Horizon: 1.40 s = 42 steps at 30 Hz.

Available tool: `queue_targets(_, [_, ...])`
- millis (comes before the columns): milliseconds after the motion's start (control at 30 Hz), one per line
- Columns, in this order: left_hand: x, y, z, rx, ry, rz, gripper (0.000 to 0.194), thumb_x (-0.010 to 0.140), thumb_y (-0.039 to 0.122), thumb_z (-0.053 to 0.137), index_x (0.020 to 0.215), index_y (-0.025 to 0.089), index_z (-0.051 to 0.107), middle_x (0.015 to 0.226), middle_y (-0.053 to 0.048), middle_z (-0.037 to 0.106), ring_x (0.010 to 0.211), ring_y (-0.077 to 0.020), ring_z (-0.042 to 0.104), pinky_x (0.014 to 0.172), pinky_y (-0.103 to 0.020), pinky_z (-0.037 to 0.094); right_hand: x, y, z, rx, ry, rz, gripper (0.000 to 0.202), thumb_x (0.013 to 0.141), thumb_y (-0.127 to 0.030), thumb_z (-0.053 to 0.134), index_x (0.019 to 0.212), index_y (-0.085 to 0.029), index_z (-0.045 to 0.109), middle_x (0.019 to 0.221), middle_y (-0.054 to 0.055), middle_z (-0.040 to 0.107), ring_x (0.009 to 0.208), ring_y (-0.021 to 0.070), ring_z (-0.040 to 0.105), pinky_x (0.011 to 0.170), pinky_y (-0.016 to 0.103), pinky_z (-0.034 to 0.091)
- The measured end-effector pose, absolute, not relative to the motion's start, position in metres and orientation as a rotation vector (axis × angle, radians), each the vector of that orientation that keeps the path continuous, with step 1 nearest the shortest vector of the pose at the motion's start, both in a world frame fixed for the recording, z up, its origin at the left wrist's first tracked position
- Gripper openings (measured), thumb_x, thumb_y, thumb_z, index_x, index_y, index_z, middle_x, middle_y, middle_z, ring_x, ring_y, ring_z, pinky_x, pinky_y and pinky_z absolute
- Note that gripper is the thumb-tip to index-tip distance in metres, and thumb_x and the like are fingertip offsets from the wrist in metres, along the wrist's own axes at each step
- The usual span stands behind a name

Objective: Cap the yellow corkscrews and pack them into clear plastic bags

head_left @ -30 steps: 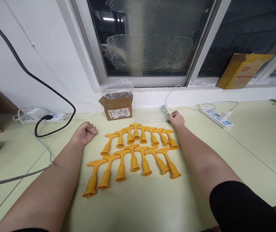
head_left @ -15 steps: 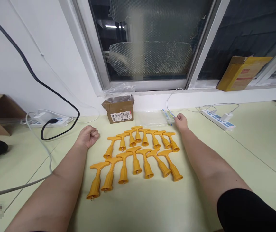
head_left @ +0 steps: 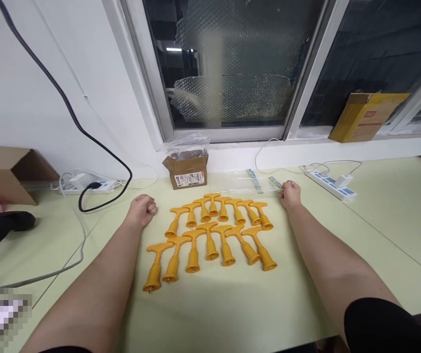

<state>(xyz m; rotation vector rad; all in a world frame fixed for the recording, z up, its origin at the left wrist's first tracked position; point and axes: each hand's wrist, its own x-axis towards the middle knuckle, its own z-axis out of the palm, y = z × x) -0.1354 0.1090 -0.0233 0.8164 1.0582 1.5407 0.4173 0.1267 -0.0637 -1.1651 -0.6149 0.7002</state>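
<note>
Several yellow T-handled corkscrews (head_left: 210, 242) lie in two curved rows on the table, their bell-shaped ends toward me and bits of metal showing inside. Left of the rows, my left hand (head_left: 142, 211) rests in a closed fist, with nothing visible in it. Beyond the right end of the back row, my right hand (head_left: 290, 192) is closed in a pinch on a small printed plastic strip (head_left: 275, 182). To its left a clear plastic bag (head_left: 230, 182) with a blue-green printed edge lies flat; whether it joins the strip is unclear.
A small open cardboard box (head_left: 188, 171) with plastic film stands against the wall. Power strips lie left (head_left: 102, 187) and right (head_left: 331, 184), with a black cable (head_left: 81, 127) hanging at left. A larger carton (head_left: 12, 169) and a yellow box (head_left: 368, 117) are farther out.
My right hand has moved right with the printed strip, which now lies apart from the bag's printed edge. My left hand stays closed beside the corkscrews. The view has shifted slightly.
</note>
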Motion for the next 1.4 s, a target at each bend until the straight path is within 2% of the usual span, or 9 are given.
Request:
queue_targets(300, [-0.145, 0.071, -0.019, 0.831, 1.051, 1.567, 0.064, 0.054, 0.005, 0.074, 0.06, 0.018, 0.012, 0.047, 0.011, 0.015, 0.037, -0.0025, 0.02, 0.04, -0.021, 0.017, 0.425, 0.101, -0.064, -1.106, -0.537, 0.729, 0.043, 0.061, -0.017, 0.064, 0.063, -0.023, 0.021, 0.057, -0.01, 0.025, 0.037, 0.0015, 0.019, 0.035, 0.019, 0.014])
queue_targets(733, [-0.172, 0.012, -0.018, 0.834, 1.047, 1.601, 0.064, 0.055, 0.006, 0.075, 0.06, 0.018, 0.012, 0.045, 0.01, 0.017, 0.036, -0.0026, 0.023, 0.039, -0.021, 0.021, 0.45, 0.048, -0.064, -1.083, -0.463, 0.662, 0.038, 0.058, -0.015, 0.063, 0.062, -0.022, 0.026, 0.054, -0.011, 0.025, 0.038, 0.0019, 0.02, 0.033, 0.016, 0.016])
queue_targets(1000, [-0.191, -0.008, -0.019, 0.803, 1.109, 1.697, 0.068, 0.071, 0.025, 0.085, 0.066, 0.02, 0.018, 0.045, 0.013, 0.02, 0.035, -0.0031, 0.018, 0.038, -0.021, 0.017, 0.472, 0.022, -0.066, -1.116, -0.424, 0.569, 0.039, 0.063, -0.015, 0.064, 0.061, -0.021, 0.025, 0.054, -0.011, 0.022, 0.037, 0.0024, 0.021, 0.031, 0.015, 0.021])
queue_targets(1267, [-0.199, 0.002, -0.026, 0.804, 1.057, 1.805, 0.065, 0.069, 0.016, 0.084, 0.067, 0.019, 0.019, 0.048, 0.011, 0.026, 0.04, -0.0041, 0.027, 0.041, -0.02, 0.025, 0.475, 0.025, -0.071, -1.144, -0.415, 0.494, 0.045, 0.069, -0.015, 0.067, 0.061, -0.022, 0.023, 0.055, -0.01, 0.019, 0.041, 0.0041, 0.023, 0.033, 0.015, 0.028])
queue_targets(1400, [-0.202, 0.004, -0.027, 0.835, 0.996, 1.832, 0.058, 0.07, 0.011, 0.083, 0.07, 0.02, 0.026, 0.052, 0.01, 0.034, 0.043, -0.0052, 0.031, 0.043, -0.018, 0.031, 0.477, 0.025, -0.071, -1.149, -0.386, 0.477, 0.039, 0.07, -0.016, 0.063, 0.063, -0.022, 0.025, 0.055, -0.01, 0.025, 0.042, 0.0046, 0.025, 0.033, 0.015, 0.027])
